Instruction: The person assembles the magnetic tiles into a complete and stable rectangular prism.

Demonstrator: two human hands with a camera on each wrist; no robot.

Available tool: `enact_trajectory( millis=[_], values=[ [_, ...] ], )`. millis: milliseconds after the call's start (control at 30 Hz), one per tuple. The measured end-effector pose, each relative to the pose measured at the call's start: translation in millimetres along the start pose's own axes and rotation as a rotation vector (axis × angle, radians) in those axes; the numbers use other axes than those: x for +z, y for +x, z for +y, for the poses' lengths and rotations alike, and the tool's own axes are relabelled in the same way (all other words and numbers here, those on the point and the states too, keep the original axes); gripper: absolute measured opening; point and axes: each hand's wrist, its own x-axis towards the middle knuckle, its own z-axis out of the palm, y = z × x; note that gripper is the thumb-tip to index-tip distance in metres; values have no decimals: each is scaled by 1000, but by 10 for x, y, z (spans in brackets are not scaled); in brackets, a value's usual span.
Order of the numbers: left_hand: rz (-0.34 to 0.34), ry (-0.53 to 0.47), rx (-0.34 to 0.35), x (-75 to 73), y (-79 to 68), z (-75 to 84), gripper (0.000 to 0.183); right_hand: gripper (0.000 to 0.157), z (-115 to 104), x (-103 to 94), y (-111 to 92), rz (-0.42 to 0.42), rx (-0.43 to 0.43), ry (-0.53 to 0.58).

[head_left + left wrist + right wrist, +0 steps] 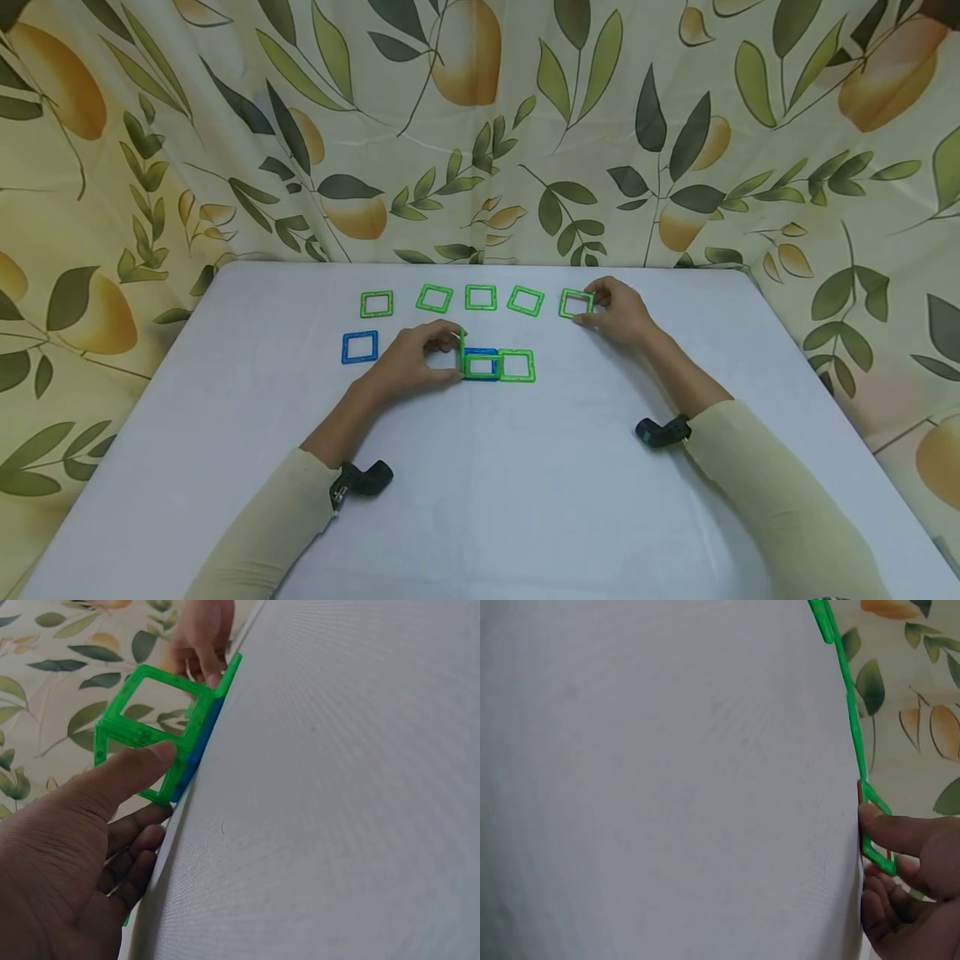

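My left hand [405, 360] grips a green square magnetic tile [462, 354] that stands upright at the left edge of a flat blue tile [491, 352]. In the left wrist view, the thumb [139, 772] lies against the small structure, where another green tile [201, 720] also stands on the blue one. A flat green tile [533, 367] adjoins its right side. At the right end of the back row, my right hand [622, 315] pinches a green tile [563, 303] between thumb and fingers. The right wrist view shows a red edge [859, 793] along that tile.
Several green tiles, among them one in the middle [481, 287] and one at the left end [377, 293], lie in a row towards the back of the white table [480, 500]. A separate blue tile [346, 348] lies left of my left hand. Patterned cloth [480, 167] hangs behind.
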Motion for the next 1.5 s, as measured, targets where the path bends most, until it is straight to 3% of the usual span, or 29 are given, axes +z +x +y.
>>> enact_trajectory(
  millis=[200,500,867,1500],
  values=[
    [-2,-8,-14,-38,1,25,58,59,-71,-4,-57,18,-15,23],
    [-19,-4,-22,-11,-3,31,59,40,-87,-15,-182,76,-9,-14],
    [-4,-3,-24,22,-5,40,62,23,-120,-1,-296,112,-59,-17],
    [-4,9,-39,30,-6,26,62,22,-345,100,-578,116,-113,-17]
  ],
)
